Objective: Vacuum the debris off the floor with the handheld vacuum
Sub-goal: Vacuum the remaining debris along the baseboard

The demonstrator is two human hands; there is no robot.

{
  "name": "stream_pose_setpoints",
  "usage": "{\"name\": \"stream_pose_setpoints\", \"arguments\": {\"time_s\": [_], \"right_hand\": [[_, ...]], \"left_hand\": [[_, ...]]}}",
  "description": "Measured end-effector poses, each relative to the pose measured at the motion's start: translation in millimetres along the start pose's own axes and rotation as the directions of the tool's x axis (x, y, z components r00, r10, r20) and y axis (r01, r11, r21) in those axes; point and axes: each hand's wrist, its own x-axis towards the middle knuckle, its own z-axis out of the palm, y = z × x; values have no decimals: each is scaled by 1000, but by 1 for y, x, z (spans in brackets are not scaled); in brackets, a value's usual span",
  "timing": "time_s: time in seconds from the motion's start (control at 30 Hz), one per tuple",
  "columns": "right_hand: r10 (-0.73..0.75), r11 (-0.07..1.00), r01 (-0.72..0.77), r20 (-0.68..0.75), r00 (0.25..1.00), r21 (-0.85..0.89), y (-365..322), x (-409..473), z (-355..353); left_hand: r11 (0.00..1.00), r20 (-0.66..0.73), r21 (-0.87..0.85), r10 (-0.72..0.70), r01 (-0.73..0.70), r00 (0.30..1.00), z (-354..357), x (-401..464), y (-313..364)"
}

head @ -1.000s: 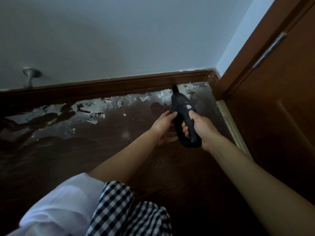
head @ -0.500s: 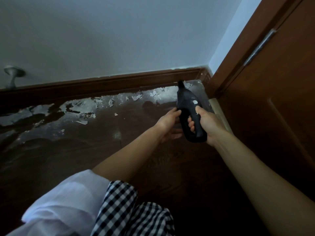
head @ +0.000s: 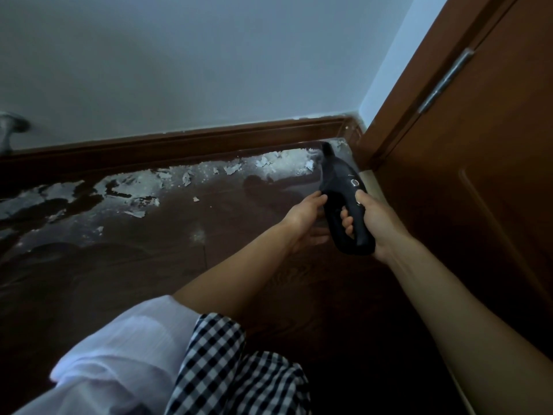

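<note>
Handheld vacuum [head: 341, 187]: handle gripped by right hand [head: 375, 223], body touched by left hand [head: 305, 217] fingertips, nozzle among debris [head: 269, 163]; left palm hidden.

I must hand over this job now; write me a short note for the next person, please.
Right hand grips the handle of the handheld vacuum. Left hand touches its body with straight fingers.
The nozzle points into the corner where the baseboard meets the door frame.
Done: cannot tell how much.
Left: white paint flakes and dust lie along the baseboard, on the floor to the left.
</note>
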Motion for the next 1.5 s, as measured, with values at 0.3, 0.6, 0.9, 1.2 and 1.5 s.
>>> {"name": "stream_pose_setpoints", "arguments": {"time_s": [0.3, 0.6, 0.9, 1.2, 1.5], "right_hand": [[-33, 994, 25, -78, 996, -104, 5, -6, -4], [10, 996, -15, -50, 999, -83, -2, -15, -6], [39, 994, -42, -35, 999, -104, 8, -40, -23], [75, 992, -75, -3, 997, -106, 14, -61, -31], [92, 991, -95, -39, 995, -90, 24, -81, -39]], "left_hand": [[1000, 25, 10, -11, 11, 1000, 5, 8, -7], [1000, 14, 8, -23, 23, 1000, 6, 8, -5], [998, 51, -17, -63, 64, 997, 18, 4, -20], [991, 82, -58, -117, 122, 990, 23, -5, -36], [981, 151, -18, -189, 194, 970, 34, -30, -44]]}}
